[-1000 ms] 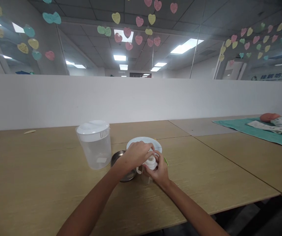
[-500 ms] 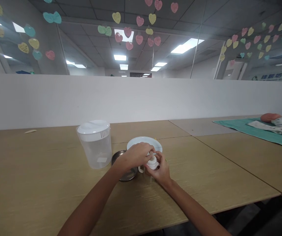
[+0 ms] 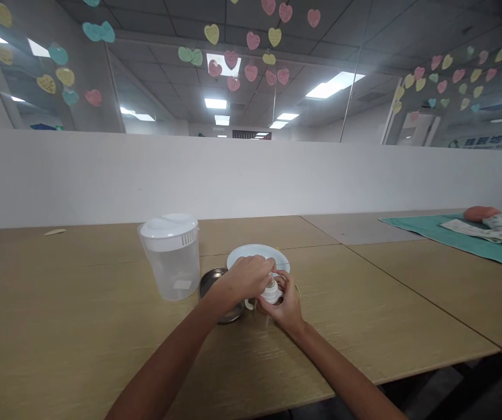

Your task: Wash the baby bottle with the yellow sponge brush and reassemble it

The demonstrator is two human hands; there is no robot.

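Note:
Both my hands meet over the front middle of the table at a white screw ring with a clear teat (image 3: 271, 293), which looks like a baby bottle top. My left hand (image 3: 247, 277) is closed from above, its fingertips pinching the teat. Around the white ring curl the fingers and thumb of my right hand (image 3: 289, 303). A pale curved handle (image 3: 250, 304) shows below my left hand; the bottle body under the ring is mostly hidden. Just behind the hands lies a white plate (image 3: 244, 251). A round metal dish (image 3: 209, 281) sits partly under my left wrist.
A clear plastic bucket with a white lid (image 3: 170, 256) stands left of the dish. At the far right a green cloth (image 3: 426, 224) carries patterned fabric (image 3: 500, 228) and a reddish item (image 3: 481, 213). A white wall (image 3: 242, 175) rises behind the wooden table (image 3: 80, 326).
Both hands stay at the bottle top with nearly the same grip. The left fingers have shifted very slightly over the teat. The whole view has moved a little.

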